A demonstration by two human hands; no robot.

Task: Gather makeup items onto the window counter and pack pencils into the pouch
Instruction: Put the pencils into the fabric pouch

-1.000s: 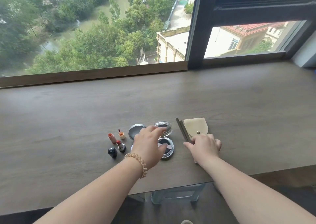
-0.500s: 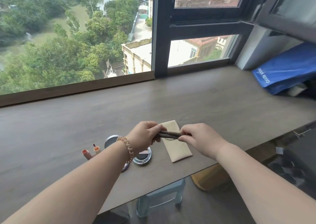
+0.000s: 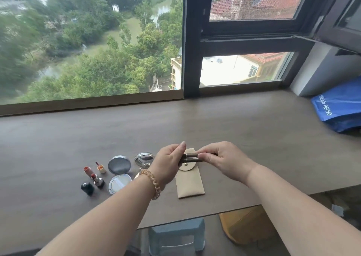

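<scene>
Two pencils (image 3: pixel 190 157) held level over the pouch (image 3: pixel 189 184), left hand (image 3: pixel 168 164) and right hand (image 3: pixel 221 161) each pinching an end.

The pencils are side by side, in the air just above the flap of the beige pouch, which lies flat on the desk (image 3: pixel 254 138) near its front edge. They look light, stiff and smooth, so they are likely to roll or slide apart; gripping both as a bundle near one end seems safest. The pouch looks soft and limp, and its mouth probably needs holding open. Lipsticks (image 3: pixel 95 177) and compacts (image 3: pixel 119 164) stand just to the left.
</scene>
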